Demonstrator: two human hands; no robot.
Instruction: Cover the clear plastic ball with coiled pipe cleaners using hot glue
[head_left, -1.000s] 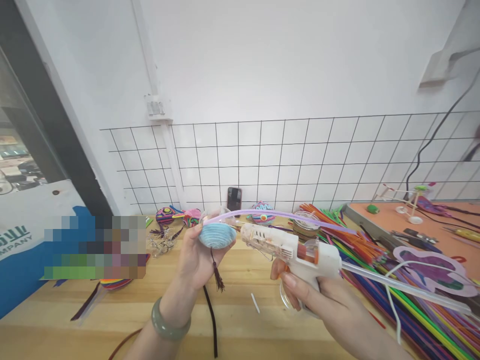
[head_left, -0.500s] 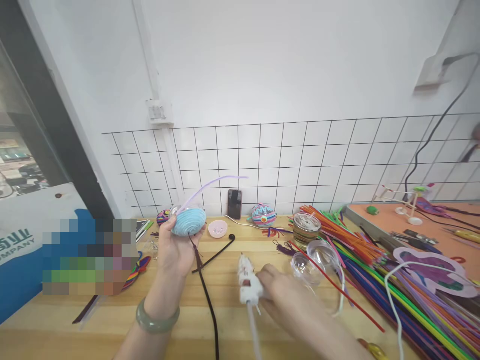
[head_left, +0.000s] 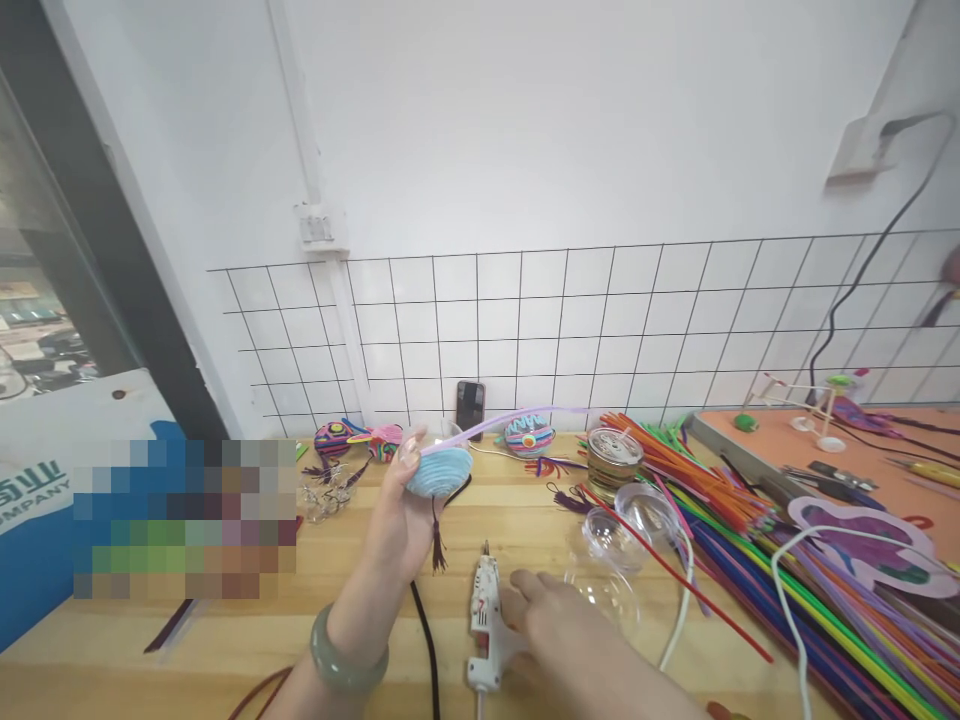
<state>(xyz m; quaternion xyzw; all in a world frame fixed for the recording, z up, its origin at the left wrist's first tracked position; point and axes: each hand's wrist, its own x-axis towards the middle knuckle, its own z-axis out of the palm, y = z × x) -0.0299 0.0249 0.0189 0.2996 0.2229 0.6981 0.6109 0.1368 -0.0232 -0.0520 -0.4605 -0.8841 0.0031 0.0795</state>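
Note:
My left hand (head_left: 401,520) is raised over the table. Its fingers close around a clear ball half covered with coiled light-blue pipe cleaner (head_left: 441,474). A lilac pipe cleaner (head_left: 510,413) sticks out from the ball's top toward the right, and a dark tassel (head_left: 439,550) hangs under it. On the tabletop lies a white glue gun (head_left: 484,615), nozzle pointing away from me. My right hand (head_left: 544,615), slightly blurred, is at the gun's handle with its fingers loosely apart; whether they still touch it is hard to see.
Clear plastic half-shells (head_left: 611,540) and a red pipe cleaner (head_left: 705,595) lie right of my hand. Beyond are a round jar (head_left: 613,462) and piled coloured pipe cleaners (head_left: 750,590). A phone (head_left: 470,405) and a finished yarn-like ball (head_left: 529,437) stand by the wall. White cords cross the right side.
My left hand has moved right with the blue ball, which now covers the pink dish. The glue gun has come down flat on the table, and my right hand's grip on it has loosened.

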